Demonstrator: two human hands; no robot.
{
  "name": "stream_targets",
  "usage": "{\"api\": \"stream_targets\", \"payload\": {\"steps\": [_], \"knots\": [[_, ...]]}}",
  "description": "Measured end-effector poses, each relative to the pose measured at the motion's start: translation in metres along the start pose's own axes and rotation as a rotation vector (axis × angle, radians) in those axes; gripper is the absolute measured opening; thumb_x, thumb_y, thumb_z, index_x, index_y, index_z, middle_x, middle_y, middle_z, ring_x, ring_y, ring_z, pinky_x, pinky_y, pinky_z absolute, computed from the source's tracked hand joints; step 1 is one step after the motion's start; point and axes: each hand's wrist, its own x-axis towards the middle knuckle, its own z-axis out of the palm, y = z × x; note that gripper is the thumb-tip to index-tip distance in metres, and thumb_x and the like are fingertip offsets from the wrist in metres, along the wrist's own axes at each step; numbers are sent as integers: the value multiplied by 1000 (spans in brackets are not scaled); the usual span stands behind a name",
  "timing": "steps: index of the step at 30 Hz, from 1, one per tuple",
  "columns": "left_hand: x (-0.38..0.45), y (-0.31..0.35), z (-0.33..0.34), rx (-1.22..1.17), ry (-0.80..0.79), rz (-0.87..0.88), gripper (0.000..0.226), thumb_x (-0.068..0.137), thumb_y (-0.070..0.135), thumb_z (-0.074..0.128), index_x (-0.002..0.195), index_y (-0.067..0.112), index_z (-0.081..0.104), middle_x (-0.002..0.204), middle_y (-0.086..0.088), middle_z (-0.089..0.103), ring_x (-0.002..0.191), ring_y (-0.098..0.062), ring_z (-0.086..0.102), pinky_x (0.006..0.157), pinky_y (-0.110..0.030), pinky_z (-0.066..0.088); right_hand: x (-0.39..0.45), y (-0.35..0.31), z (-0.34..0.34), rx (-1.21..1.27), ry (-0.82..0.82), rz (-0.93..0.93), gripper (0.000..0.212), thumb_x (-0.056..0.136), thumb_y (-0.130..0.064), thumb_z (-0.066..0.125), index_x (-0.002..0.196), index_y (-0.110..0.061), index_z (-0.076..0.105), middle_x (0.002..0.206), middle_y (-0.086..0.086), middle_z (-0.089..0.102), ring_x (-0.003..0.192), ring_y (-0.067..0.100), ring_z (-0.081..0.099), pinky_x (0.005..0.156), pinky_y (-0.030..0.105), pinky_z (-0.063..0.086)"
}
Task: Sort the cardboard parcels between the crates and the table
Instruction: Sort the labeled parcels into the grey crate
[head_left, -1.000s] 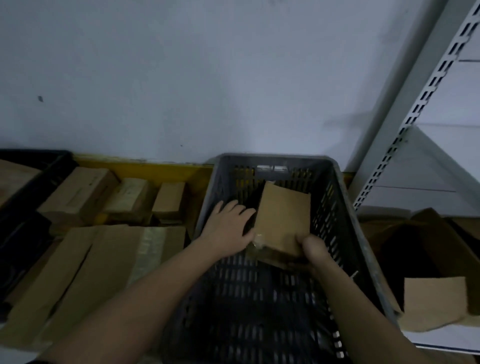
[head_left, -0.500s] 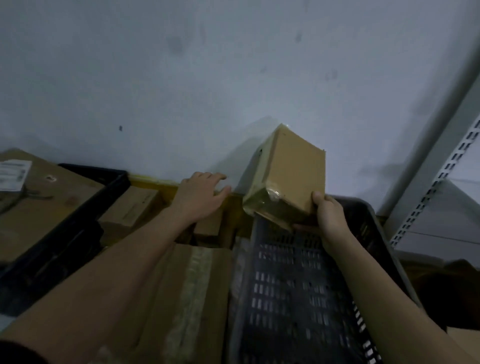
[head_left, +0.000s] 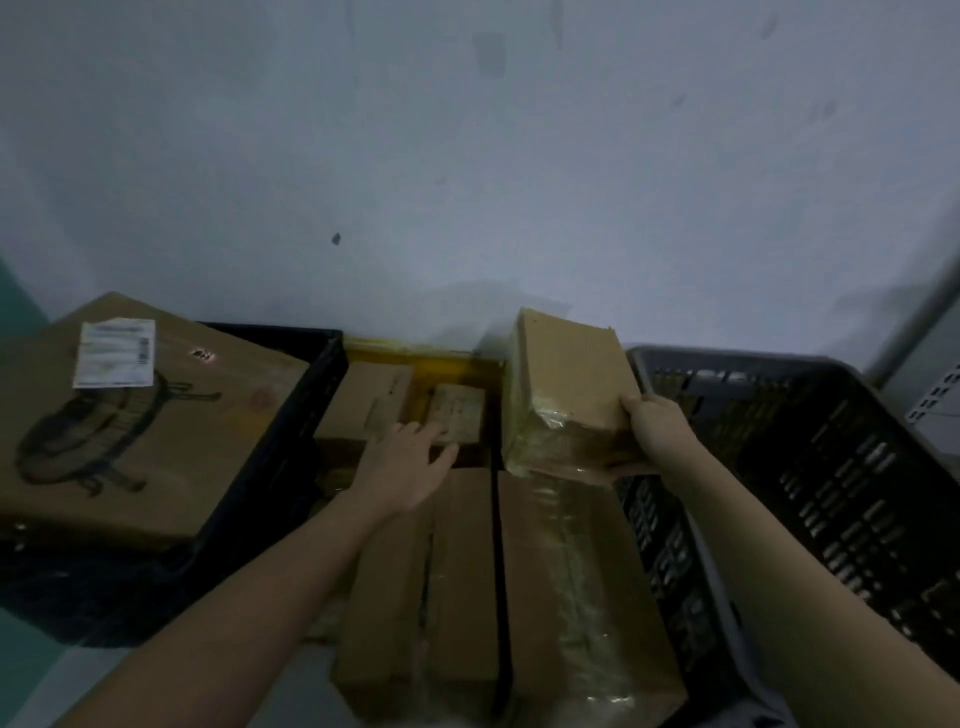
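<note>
A: Where was the parcel (head_left: 569, 374)?
B: R hand (head_left: 657, 431) gripped its near-right corner, held tilted over the table's (head_left: 415, 353) back edge, beside the grey crate (head_left: 831, 467).
A: L hand (head_left: 410, 462)?
B: Spread, fingers relaxed, over small boxes (head_left: 457, 410).
A: Handling?
B: Prob light, stiff; taped end looked slick, so grip bare cardboard.
A: Text?
B: White label (head_left: 115, 353) on big box (head_left: 130, 431) in black crate (head_left: 291, 415), unreadable.

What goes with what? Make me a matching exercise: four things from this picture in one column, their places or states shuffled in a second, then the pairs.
Things:
1. taped parcel
2. labelled box
3. grey crate
4. left hand

Places or states:
A. in the black crate
B. at far right
C. open, over the small boxes
D. held in the right hand

Pairs: 1-D, 2-A, 3-B, 4-C
</note>
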Motion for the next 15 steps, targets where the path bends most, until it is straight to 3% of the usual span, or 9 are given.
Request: {"api": "stream_targets", "payload": {"steps": [8, 15], "knots": [[-11, -29, 9, 5, -81, 85, 52, 102, 56, 28, 146, 30, 41, 143, -1, 49, 132, -24, 42, 103, -45, 39, -38, 33, -5, -32, 72, 94, 40, 104, -35, 47, 140, -17, 47, 126, 5, 45, 101, 33, 51, 47, 42, 59], [-42, -23, 11, 0, -56, 97, 51, 102, 56, 26, 143, 30, 43, 140, 1, 51, 130, -22, 42, 101, -43, 39, -67, 36, -22, -113, 32, 90, 38, 104, -35, 44, 137, -16, 49, 130, 9, 50, 102, 34, 55, 44, 38, 57]]}}
